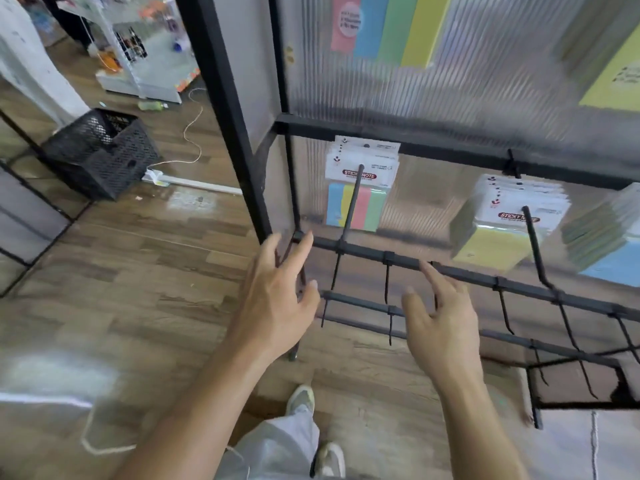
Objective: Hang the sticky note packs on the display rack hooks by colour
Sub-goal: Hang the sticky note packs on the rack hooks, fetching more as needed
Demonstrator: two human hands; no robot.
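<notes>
Both my hands are empty, fingers loosely spread: the left hand [277,292] is at the rack's [485,157] corner post and the right hand's [443,317] index tip is at a bar [367,252]; whether they touch I cannot tell. Both forearms stretch forward, backs of hands toward me. I count three hanging bunches, striped packs [360,199], yellow packs [498,237] and blue packs [613,244], plus two blurred sets above.

Both forearms reach toward 12 o'clock; left hand [277,299] and right hand [441,317] spread loosely, holding nothing.
</notes>
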